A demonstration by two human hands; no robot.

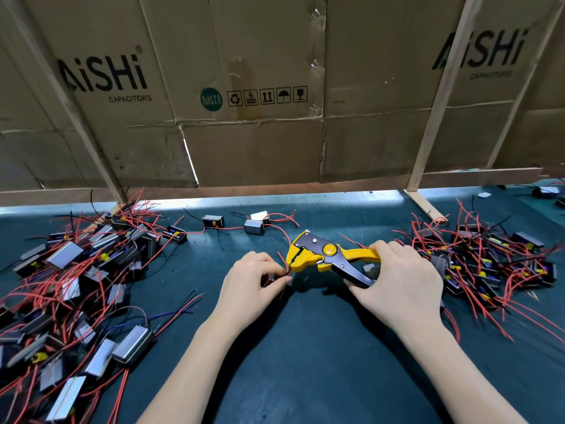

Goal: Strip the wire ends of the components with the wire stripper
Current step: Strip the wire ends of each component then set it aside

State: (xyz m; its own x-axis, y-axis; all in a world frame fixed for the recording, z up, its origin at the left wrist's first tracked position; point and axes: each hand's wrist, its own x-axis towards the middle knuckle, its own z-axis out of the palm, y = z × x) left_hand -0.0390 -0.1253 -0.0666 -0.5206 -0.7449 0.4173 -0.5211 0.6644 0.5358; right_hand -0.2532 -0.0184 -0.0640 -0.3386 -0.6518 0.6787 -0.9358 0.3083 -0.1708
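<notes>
My right hand [400,283] grips the wire stripper [328,255] by its handles: fingers curled round the yellow upper handle and the black lower one, near the middle of the desk [305,347]. The stripper lies roughly level, head pointing left, yellow head with black jaw plates, round yellow knob at the pivot.

My left hand [253,283] sits just left of the stripper head. Thumb and fingertips pinch a thin red wire [282,261] and a black one right at the mouth of the head. The wire ends touch or enter the head; I can't tell how far in they go. The component these wires belong to is mostly hidden under my left hand.

Left edge of the desk: big pile of components [76,289], black blocks with grey metallic faces, yellow connectors, tangled red and black leads. Right edge: a second pile of the same parts [489,264], just beyond my right hand, red leads fanning toward the near edge.

Far edge, behind the stripper: a few loose components [254,227] in a row, each with red and black leads, apart from both piles and from my hands.

Behind the desk stands a cardboard wall [244,87] printed "AiSHi CAPACITORS", braced by pale wooden slats [434,117].

Desk surface is dark teal mat. Both forearms come in from the near edge, bare.
</notes>
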